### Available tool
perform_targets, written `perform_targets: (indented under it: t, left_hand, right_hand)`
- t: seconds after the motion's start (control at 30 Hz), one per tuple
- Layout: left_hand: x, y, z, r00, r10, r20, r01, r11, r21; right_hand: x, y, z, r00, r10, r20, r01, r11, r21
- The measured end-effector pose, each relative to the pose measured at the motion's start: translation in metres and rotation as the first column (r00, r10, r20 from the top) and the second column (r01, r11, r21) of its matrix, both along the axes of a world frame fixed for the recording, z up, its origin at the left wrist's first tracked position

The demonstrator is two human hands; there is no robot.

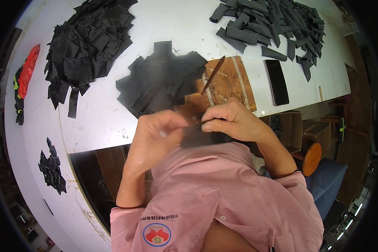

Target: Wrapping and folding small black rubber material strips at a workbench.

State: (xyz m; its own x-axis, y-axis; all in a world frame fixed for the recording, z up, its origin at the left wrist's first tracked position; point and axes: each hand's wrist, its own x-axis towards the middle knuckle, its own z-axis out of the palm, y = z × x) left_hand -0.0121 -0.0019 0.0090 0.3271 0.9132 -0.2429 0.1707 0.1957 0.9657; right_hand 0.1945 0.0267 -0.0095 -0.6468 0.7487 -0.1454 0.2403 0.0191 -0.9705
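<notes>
Close in front of my body, both hands hold a black fabric piece between them. My left hand pinches its left side with thumb and forefinger. My right hand has bent fingers closed on the right end. The middle of the piece is slightly blurred. Just beyond my hands lies a loose pile of flat black fabric pieces. Beside it is a worn wooden board with pale strips, its near left part covered. A slim, dark brown pointed tool rests across the board.
A large heap of black fabric pieces covers the far left. Rolled-looking dark grey pieces fill the far right, near a dark phone. A small black scrap pile and a red plastic bag lie left. An orange-brown stool stands at right.
</notes>
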Motion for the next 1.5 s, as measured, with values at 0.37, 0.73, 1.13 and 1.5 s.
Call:
perform_targets:
  t: [0.37, 0.73, 1.13, 1.5]
  left_hand:
    - [0.049, -0.015, -0.017, 0.851, 0.479, 0.214, -0.514, 0.845, 0.151]
    - [0.048, 0.0, -0.009, 0.669, 0.556, 0.493, -0.518, 0.825, -0.227]
    - [0.059, -0.001, -0.03, 0.802, 0.57, 0.178, -0.596, 0.746, 0.298]
    - [0.051, -0.012, 0.009, 0.899, 0.216, 0.381, -0.253, 0.966, 0.047]
  right_hand:
    - [-0.029, -0.022, -0.003, 0.867, -0.41, -0.283, 0.494, 0.784, 0.377]
    - [-0.029, -0.012, -0.022, 0.81, -0.497, -0.311, 0.567, 0.799, 0.2]
    - [-0.024, -0.013, -0.018, 0.798, -0.414, -0.437, 0.117, 0.819, -0.561]
    - [-0.018, -0.013, -0.01, 0.677, -0.407, -0.613, 0.179, 0.899, -0.4]
